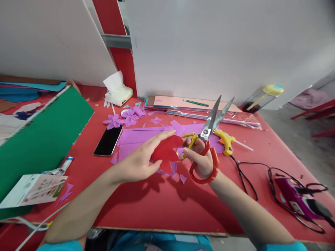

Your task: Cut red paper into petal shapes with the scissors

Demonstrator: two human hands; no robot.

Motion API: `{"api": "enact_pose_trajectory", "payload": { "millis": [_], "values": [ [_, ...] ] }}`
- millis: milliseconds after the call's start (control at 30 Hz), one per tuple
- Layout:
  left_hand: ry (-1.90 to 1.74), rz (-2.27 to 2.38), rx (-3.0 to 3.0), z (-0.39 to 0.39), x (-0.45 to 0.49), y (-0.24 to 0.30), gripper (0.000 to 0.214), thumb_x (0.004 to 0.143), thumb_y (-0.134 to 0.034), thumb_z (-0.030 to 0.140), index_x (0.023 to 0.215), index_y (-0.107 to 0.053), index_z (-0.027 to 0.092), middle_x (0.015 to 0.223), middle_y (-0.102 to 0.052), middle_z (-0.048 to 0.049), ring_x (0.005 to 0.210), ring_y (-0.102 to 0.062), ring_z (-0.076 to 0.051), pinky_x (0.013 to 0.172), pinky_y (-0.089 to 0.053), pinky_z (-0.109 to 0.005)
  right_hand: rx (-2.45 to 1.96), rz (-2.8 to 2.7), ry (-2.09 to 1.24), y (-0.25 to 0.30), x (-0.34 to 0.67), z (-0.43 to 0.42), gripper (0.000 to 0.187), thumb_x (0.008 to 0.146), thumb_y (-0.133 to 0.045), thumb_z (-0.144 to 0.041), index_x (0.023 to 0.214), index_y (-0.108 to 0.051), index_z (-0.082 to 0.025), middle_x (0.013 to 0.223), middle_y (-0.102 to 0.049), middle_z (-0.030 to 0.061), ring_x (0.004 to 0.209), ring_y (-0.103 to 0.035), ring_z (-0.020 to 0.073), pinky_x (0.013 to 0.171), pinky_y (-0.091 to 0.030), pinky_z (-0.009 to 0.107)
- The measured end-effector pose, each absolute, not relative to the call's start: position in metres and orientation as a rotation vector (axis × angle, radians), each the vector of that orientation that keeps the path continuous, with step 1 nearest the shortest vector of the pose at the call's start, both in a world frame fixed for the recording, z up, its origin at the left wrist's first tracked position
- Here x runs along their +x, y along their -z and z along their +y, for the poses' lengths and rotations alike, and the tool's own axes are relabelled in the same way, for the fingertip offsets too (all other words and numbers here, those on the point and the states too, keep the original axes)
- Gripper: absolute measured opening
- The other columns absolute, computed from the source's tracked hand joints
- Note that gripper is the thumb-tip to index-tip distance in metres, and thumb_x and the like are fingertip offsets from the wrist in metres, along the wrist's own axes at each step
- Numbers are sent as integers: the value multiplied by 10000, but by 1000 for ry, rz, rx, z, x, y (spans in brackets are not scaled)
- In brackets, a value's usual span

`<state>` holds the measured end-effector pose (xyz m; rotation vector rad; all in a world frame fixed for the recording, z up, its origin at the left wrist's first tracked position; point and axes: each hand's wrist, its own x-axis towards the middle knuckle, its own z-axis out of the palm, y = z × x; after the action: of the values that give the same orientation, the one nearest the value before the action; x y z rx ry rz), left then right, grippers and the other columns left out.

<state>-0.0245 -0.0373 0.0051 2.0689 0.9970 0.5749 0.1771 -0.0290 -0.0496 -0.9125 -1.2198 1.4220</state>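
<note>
My left hand (142,158) holds a red paper piece (166,151) between thumb and stretched fingers, just above the red table (167,205). My right hand (200,158) grips large scissors (210,136) by their red handles. The steel blades stand apart and point up and away, to the right of the red piece. Under both hands lies a purple paper sheet (146,137) with small purple scraps around it.
A black phone (108,140) lies left of the purple sheet, purple paper flowers (127,118) and a tissue box (117,92) behind it. A yellow glue gun (225,141) with a black cable lies to the right. A green sheet (42,139) and a booklet (34,190) lie at the left.
</note>
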Motion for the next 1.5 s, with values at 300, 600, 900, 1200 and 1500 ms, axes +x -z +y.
{"api": "enact_pose_trajectory", "payload": {
  "millis": [300,600,900,1200,1500],
  "values": [
    [-639,980,2034,-35,-21,5,714,783,-485,71,1415,-228,280,1484,-304,-63,1190,-499,-238,872,-513,-327,-962,-1246,-1157,35,161,-9,265,681,-679,-272,717,-423,-212,653,-454,-45,573,-493,115,547,-451,259],
    [-683,1173,1719,-27,-21,9,559,798,-566,239,1324,-387,177,970,-673,-92,837,-659,-184,670,-537,-267,-1116,-1775,-962,21,177,1,175,670,-587,-166,711,-422,-209,661,-454,-33,572,-436,125,564,-387,274],
    [-828,1244,1696,-19,-18,15,75,752,-608,215,773,-647,154,741,-712,-27,657,-670,-159,601,-544,-244,-1200,-1731,-949,24,173,-5,228,707,-632,-316,713,-429,-212,736,-567,20,653,-533,167,619,-444,303],
    [-1202,1269,1437,-15,-18,23,177,741,-648,267,860,-642,136,755,-726,-47,704,-693,-177,626,-565,-252,-1118,-1531,-1150,40,174,-20,291,733,-643,-385,695,-414,-210,634,-493,-28,563,-558,142,553,-492,286],
    [-1179,1275,1412,-18,-12,21,172,727,-645,281,822,-625,139,709,-712,-35,701,-690,-180,623,-557,-252,-1015,-1373,-1143,55,171,-26,294,752,-647,-344,723,-383,-219,691,-466,-35,572,-613,147,574,-516,298]
  ]
}}
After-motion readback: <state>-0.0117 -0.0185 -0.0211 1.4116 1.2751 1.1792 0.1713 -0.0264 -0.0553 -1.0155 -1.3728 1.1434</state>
